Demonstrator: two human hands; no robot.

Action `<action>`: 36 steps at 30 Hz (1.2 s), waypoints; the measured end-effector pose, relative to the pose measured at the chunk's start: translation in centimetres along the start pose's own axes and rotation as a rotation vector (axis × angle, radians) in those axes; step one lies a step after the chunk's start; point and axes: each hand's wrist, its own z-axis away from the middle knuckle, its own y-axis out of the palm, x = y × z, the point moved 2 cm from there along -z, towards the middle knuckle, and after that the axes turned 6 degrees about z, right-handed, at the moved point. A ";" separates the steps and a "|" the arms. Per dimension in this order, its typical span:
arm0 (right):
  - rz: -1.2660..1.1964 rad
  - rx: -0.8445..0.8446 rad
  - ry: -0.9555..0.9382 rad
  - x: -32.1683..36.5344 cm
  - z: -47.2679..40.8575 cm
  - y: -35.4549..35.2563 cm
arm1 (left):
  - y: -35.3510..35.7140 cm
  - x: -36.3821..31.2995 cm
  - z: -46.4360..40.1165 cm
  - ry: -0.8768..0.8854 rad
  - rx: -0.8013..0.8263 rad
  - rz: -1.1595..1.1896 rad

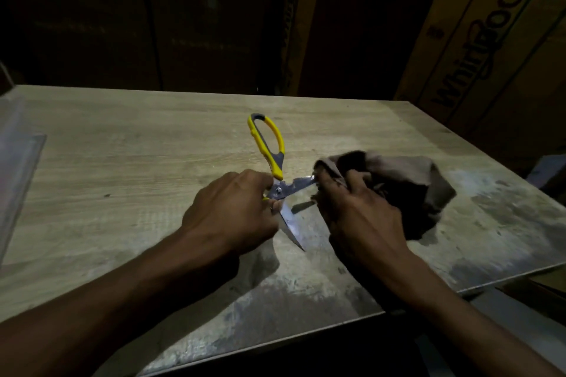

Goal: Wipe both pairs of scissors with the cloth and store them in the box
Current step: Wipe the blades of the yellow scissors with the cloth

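Head view, dim light. At the centre of the frame lie the scissors (pixel 277 180), with yellow handles trimmed in grey and bright steel blades joined by a visible pivot screw. The blades are spread wide apart: one points toward the lower centre of the frame, the other toward the right. One yellow handle loop stands toward the upper centre, free of any grip; the other handle is hidden under the left hand (pixel 232 211), whose fingers are curled round the scissors near the pivot. The right hand (pixel 361 217), right of centre, has its fingers clenched on a dark brownish cloth (pixel 407 187), which is bunched and wrapped over the tip of the right-pointing blade. The cloth's loose bulk rests on the tabletop (pixel 122 168), a pale wood-grain surface with worn grey patches toward the lower right. A printed cardboard carton (pixel 490 40) stands at the upper right.
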 end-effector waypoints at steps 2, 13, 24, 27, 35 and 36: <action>0.010 0.048 -0.066 0.7 0.5 -0.1 | 0.1 0.2 -0.2 0.007 -0.001 -0.016; -0.002 0.024 -0.058 -0.8 -0.4 1.6 | 0.2 0.6 -0.3 -0.008 0.001 -0.031; -0.275 0.069 -0.311 1.3 0.8 -0.7 | -0.5 0.6 -0.3 0.019 -0.005 0.027; -0.266 0.143 -0.197 0.9 -0.1 1.1 | -0.8 0.8 0.0 0.028 -0.038 0.023; -0.222 -0.079 -0.275 0.0 -0.3 -0.3 | -0.4 -0.1 -0.3 0.042 -0.028 0.021; -0.196 -0.090 -0.336 0.9 -0.1 -0.3 | -0.6 -0.2 -0.1 0.052 -0.009 0.033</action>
